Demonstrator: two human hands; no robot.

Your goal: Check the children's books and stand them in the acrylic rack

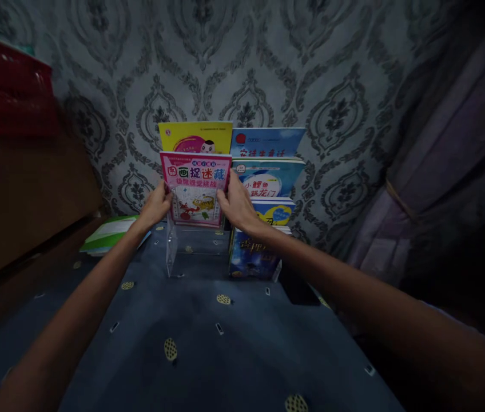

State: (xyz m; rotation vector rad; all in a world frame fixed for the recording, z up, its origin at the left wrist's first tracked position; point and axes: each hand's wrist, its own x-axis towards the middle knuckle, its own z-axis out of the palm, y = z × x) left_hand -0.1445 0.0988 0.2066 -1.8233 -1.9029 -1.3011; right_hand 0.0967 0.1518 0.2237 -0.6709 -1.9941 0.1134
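Note:
Between my two hands is a pink picture book, upright in the left column of a clear tiered book stand. My left hand grips its left edge, thumb on the front cover. On the opposite edge is my right hand, also with the thumb in front. A yellow book rises behind the pink one. In the right column stand a light blue book, a teal book, a blue-and-yellow book and a dark blue book, partly covered by my right hand and forearm.
A green-and-white book or booklet stack lies left of the stand. Beside the stand's right foot is a flat black object. Brown furniture with a red bag borders the left; a tied curtain hangs on the right.

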